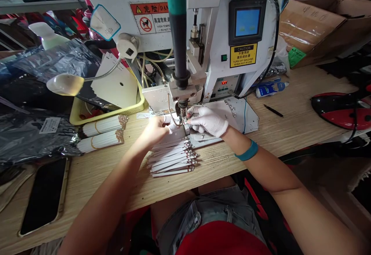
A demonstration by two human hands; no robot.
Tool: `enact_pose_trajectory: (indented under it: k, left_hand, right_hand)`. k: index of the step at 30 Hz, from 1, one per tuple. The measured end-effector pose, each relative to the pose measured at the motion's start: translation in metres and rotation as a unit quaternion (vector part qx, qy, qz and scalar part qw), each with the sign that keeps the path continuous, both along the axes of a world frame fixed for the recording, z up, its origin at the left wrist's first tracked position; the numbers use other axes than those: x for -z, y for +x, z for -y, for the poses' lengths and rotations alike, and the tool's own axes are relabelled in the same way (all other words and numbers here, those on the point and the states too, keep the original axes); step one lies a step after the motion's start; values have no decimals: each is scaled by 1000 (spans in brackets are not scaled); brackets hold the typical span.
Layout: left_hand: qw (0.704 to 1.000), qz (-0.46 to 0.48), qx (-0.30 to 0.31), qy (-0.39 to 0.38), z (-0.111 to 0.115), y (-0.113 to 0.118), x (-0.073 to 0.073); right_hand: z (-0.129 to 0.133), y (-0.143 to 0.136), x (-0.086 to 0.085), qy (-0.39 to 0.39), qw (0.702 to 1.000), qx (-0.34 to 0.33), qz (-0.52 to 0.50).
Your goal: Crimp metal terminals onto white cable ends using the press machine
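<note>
My left hand (160, 127), with white covers on some fingertips, is closed at the left of the machine head (183, 106). My right hand (208, 121), in a white glove, is closed on the other side of it, its fingertips close under the tip. What either hand pinches is too small to make out. Just below my hands, a fanned row of white strips with small metal ends (171, 158) lies on the wooden table. The machine's white body (217, 81) stands behind.
Two banded bundles of white strips (100, 142) and a yellow basket (116, 115) are at the left, near a phone (45, 197). A lamp (65, 84) hangs over the basket. Rightward are a black pen (273, 110), a blue packet (269, 88), a red iron (343, 110) and cardboard boxes (313, 26).
</note>
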State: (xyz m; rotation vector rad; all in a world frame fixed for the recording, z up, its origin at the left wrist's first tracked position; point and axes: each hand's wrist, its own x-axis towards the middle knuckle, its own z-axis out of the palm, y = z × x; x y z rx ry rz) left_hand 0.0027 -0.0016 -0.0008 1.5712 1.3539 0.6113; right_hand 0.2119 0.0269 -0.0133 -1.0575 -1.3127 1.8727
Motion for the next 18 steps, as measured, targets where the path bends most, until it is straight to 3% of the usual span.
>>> enact_pose_trajectory:
  k: [4, 7, 11, 14, 16, 18]
  left_hand:
    - [999, -31, 40, -3, 5, -12, -7]
    - [987, -124, 97, -33, 12, -19, -13]
    - [967, -196, 163, -20, 16, -17, -14]
    - [954, -272, 82, 96, 12, -12, -6]
    - [922, -331, 28, 199, 7, -8, 3]
    - [891, -374, 24, 258, 5, -4, 11]
  right_hand:
    - [-9, 21, -6, 145, 982, 26, 120]
    - [-18, 35, -4, 281, 923, 29, 262]
    - [-20, 37, -1, 368, 847, -18, 383]
    - [-17, 30, -1, 405, 820, -57, 400]
    - [-16, 27, 0, 419, 806, -72, 411]
    - [-16, 24, 1, 428, 789, -66, 436]
